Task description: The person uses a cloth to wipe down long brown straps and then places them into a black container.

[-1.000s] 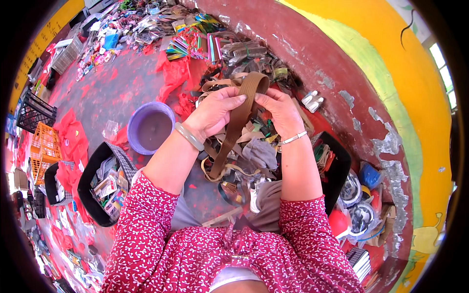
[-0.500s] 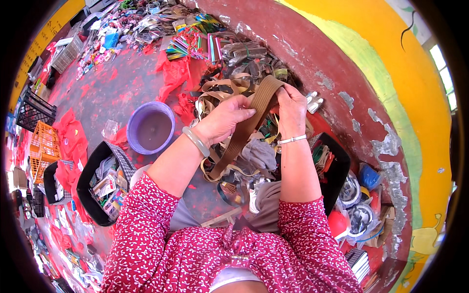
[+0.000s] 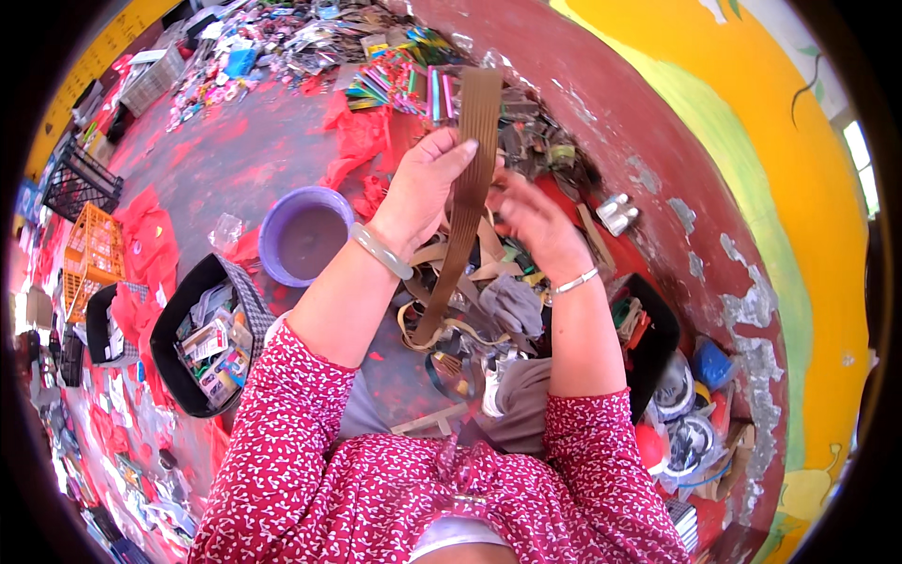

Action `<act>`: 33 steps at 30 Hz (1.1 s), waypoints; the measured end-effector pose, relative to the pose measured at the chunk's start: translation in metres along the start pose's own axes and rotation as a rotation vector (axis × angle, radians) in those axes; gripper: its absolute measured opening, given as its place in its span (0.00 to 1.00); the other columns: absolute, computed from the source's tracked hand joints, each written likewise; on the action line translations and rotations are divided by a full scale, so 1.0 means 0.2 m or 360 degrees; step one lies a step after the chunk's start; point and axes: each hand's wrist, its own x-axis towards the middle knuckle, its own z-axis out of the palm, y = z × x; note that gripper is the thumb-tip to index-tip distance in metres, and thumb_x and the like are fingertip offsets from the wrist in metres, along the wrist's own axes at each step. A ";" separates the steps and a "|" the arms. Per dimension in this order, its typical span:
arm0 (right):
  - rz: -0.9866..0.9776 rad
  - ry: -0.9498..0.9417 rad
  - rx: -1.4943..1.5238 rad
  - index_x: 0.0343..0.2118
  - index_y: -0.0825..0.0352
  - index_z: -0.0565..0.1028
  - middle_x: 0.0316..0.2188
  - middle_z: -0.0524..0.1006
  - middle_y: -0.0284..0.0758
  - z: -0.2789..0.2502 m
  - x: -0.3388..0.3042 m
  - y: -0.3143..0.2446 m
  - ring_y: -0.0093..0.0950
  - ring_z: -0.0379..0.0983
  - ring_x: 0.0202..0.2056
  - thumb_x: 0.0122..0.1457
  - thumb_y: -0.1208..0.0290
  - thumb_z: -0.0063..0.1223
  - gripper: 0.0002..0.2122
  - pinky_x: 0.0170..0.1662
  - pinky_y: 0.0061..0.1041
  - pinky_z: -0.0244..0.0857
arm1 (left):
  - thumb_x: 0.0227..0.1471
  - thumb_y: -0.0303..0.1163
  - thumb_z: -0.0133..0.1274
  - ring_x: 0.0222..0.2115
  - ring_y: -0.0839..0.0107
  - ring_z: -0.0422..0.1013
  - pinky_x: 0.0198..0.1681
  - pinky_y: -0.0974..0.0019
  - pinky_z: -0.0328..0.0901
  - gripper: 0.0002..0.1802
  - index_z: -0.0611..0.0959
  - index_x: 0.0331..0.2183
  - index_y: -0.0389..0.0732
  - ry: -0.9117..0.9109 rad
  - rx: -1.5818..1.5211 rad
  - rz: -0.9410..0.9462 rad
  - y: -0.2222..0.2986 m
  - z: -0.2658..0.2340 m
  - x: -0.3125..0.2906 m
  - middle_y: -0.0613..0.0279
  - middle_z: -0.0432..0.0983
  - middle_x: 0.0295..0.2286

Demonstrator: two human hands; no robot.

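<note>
1. Looking down, we note red sleeves (image 3: 282, 423) with a white pattern, grey trousers (image 3: 526, 404) and a pale flat piece (image 3: 427, 420) lying between the knees.
2. We see a pale bangle (image 3: 381, 252) on the left wrist and a silvery bracelet (image 3: 575, 280) on the right.
3. Left hand (image 3: 425, 188): thumb and fingers closed on a wide brown strap (image 3: 467, 221), pinching it a little above mid-length. We find the strap's upper part standing above the hand, its lower end slanting down to the pile.
4. Right hand (image 3: 537, 224): slightly blurred, fingers loosely parted, just right of the strap; whether a fingertip touches it we cannot tell.
5. Below the hands we log a jumble of tan straps (image 3: 493, 270), a grey cloth (image 3: 512, 305) among them.
6. To either side we record a black bin: the left bin (image 3: 171, 352) filled with small packets, the right bin (image 3: 660, 343) partly behind the forearm.
7. Farther out we mark a purple tub (image 3: 269, 240) at left, two silvery objects (image 3: 617, 214) at right.
8. Beyond, we observe red sheeting (image 3: 362, 146), coloured sticks (image 3: 440, 92) and a peeling dark-red wall (image 3: 601, 113).
</note>
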 end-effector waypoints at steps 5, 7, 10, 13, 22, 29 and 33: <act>0.0318 -0.0599 -0.0202 0.43 0.68 0.68 0.36 0.73 0.27 0.12 0.05 0.16 0.15 0.66 0.37 0.50 0.75 0.52 0.16 0.43 0.16 0.58 | 0.54 0.29 0.39 0.34 0.59 0.71 0.38 0.60 0.68 0.09 0.71 0.36 0.36 0.0139 -0.0182 0.0282 0.17 -0.02 0.00 0.52 0.73 0.31; 0.0433 -0.0658 -0.0266 0.42 0.69 0.69 0.34 0.73 0.27 0.11 0.07 0.27 0.14 0.66 0.34 0.50 0.76 0.51 0.15 0.40 0.15 0.59 | 0.54 0.29 0.39 0.35 0.59 0.71 0.37 0.61 0.68 0.09 0.70 0.37 0.36 0.0207 -0.0293 0.0316 0.23 -0.05 0.00 0.51 0.73 0.31; 0.0657 -0.0640 -0.0377 0.36 0.70 0.72 0.29 0.73 0.25 0.11 0.08 0.27 0.13 0.66 0.30 0.49 0.78 0.50 0.10 0.34 0.14 0.60 | 0.54 0.28 0.38 0.32 0.63 0.71 0.34 0.62 0.68 0.09 0.69 0.36 0.34 0.0348 -0.0330 0.0400 0.28 -0.12 0.01 0.51 0.72 0.30; 0.0528 -0.0554 -0.0556 0.26 0.72 0.73 0.21 0.70 0.23 0.16 0.02 0.10 0.12 0.63 0.25 0.47 0.78 0.52 0.04 0.30 0.14 0.59 | 0.54 0.26 0.37 0.32 0.64 0.71 0.36 0.64 0.67 0.09 0.70 0.36 0.33 0.0440 -0.0204 0.0551 0.30 -0.22 0.03 0.52 0.72 0.31; -0.0203 -0.0205 -0.0464 0.32 0.71 0.73 0.24 0.69 0.25 0.12 -0.08 -0.08 0.12 0.63 0.27 0.46 0.84 0.50 0.09 0.29 0.12 0.58 | 0.53 0.24 0.38 0.32 0.69 0.71 0.37 0.67 0.67 0.11 0.71 0.38 0.34 0.0311 0.0193 0.0181 0.05 -0.22 0.07 0.56 0.73 0.32; -0.0389 0.0322 0.0177 0.39 0.69 0.71 0.31 0.74 0.26 0.04 -0.03 -0.08 0.11 0.65 0.27 0.51 0.79 0.49 0.11 0.26 0.10 0.57 | 0.48 0.20 0.41 0.33 0.76 0.71 0.38 0.71 0.65 0.19 0.69 0.45 0.37 -0.0085 0.0319 -0.0337 -0.13 -0.04 -0.02 0.62 0.72 0.36; -0.0317 0.0422 0.0409 0.38 0.68 0.72 0.31 0.75 0.29 -0.02 -0.02 -0.06 0.13 0.67 0.25 0.51 0.77 0.49 0.10 0.23 0.11 0.58 | 0.48 0.21 0.41 0.36 0.76 0.69 0.39 0.71 0.63 0.20 0.69 0.46 0.36 -0.0109 0.0171 -0.0328 -0.19 -0.02 -0.03 0.63 0.71 0.37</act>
